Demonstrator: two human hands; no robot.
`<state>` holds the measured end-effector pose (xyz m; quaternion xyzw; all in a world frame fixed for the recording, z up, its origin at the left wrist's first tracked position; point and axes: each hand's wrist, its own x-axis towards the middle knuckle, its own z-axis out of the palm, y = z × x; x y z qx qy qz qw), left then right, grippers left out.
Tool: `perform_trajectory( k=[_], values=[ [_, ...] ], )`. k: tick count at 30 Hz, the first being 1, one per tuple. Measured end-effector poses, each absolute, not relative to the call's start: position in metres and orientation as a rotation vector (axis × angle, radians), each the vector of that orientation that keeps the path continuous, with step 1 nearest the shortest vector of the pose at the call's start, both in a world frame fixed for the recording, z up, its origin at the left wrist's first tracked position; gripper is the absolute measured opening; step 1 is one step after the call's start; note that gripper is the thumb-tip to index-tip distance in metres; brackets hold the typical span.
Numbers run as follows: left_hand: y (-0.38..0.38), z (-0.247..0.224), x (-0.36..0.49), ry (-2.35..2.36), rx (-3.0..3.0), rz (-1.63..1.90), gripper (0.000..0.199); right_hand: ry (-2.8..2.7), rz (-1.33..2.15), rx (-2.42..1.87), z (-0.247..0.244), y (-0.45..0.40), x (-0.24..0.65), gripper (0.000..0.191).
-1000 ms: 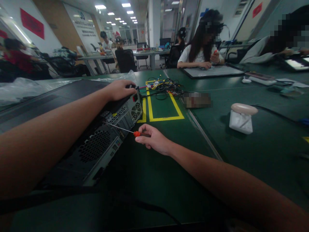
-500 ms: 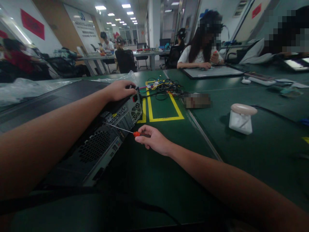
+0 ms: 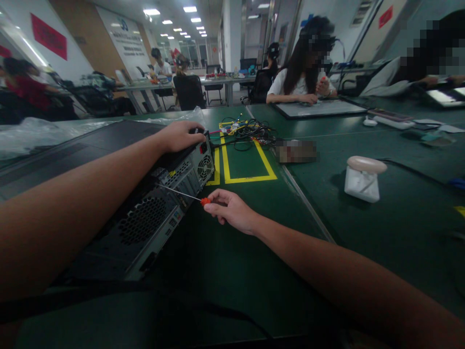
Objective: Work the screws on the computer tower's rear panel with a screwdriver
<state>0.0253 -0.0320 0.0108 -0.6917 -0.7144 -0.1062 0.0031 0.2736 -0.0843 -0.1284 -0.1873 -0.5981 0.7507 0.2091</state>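
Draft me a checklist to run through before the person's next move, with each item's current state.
1. Left hand placed on the case: ok, on its top edge.
2. Screwdriver held: ok, right hand pinches its handle.
3. Shaft pointed at the case: ok.
4. Tip seated in a screw: cannot tell, too small to see.
5. Cables away from the screwdriver: ok, heaped beyond the case.

Left of centre, the left hand (image 3: 182, 136) rests on a black-and-grey metal computer case (image 3: 145, 220); mid-frame, the right hand (image 3: 229, 210) holds a red-orange-handled, thin-shafted screwdriver (image 3: 205, 201) pointing at the case's perforated rear.
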Motion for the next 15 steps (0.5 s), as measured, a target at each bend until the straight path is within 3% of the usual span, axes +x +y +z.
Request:
perform_trajectory(
  k=[15],
  values=[
    [-0.0306,0.0104,0.0245,-2.231,-2.175,-0.294,0.076,-1.691,2.075,-0.547,-0.1298,-0.0845,0.2732,0.04]
  ],
)
